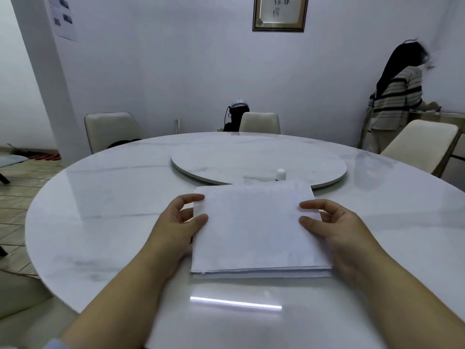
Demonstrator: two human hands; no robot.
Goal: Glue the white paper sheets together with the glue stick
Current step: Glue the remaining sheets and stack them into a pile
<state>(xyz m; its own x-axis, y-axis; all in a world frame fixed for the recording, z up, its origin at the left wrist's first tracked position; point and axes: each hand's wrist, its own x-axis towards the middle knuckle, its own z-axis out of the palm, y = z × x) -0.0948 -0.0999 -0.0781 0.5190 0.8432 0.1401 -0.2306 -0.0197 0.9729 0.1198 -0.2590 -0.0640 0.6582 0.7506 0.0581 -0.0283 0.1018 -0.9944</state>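
A stack of white paper sheets (254,227) lies in front of me on the round white marble table (113,197). My left hand (176,227) grips the stack's left edge, thumb on top and fingers at the side. My right hand (334,227) holds the right edge the same way. Just beyond the far edge of the stack stands a white glue stick (280,174), its lower part hidden by the paper.
A round turntable (259,157) sits at the table's middle, behind the glue stick. Cream chairs (110,129) stand around the far side. A person in a striped top (397,96) stands at the right by the wall.
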